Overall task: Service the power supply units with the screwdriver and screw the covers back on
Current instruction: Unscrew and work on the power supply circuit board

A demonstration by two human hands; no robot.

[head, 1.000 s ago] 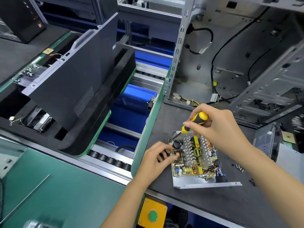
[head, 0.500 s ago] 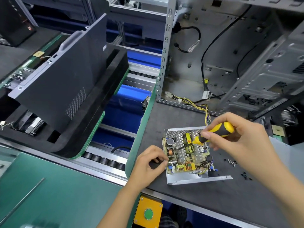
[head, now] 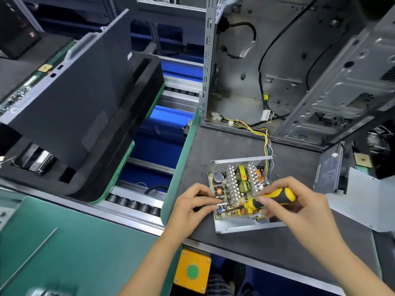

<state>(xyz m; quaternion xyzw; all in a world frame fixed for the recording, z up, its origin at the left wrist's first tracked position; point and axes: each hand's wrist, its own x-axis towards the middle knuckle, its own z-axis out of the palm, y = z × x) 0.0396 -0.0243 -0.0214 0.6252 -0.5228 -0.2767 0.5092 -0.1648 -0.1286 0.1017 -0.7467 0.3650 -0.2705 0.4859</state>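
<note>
Grey bench mat [head: 245, 251] beside a roller conveyor [head: 136, 204], open computer case [head: 299, 82] behind. Opened power supply unit [head: 239, 189] flat on the mat, cover off. Right hand [head: 299, 206] curled round the yellow-black screwdriver [head: 271, 198] — shaft pointing left toward the board's near corner. Left hand [head: 192, 208] just left of that grip, fingertips pinching the unit's left edge.

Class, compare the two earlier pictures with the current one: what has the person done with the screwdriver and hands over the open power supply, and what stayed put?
The right hand swung the screwdriver from the unit's far edge down to its near side; it now lies low, pointing left across the board. The left hand stays at the open power supply's left edge. Its cover is still off.
</note>
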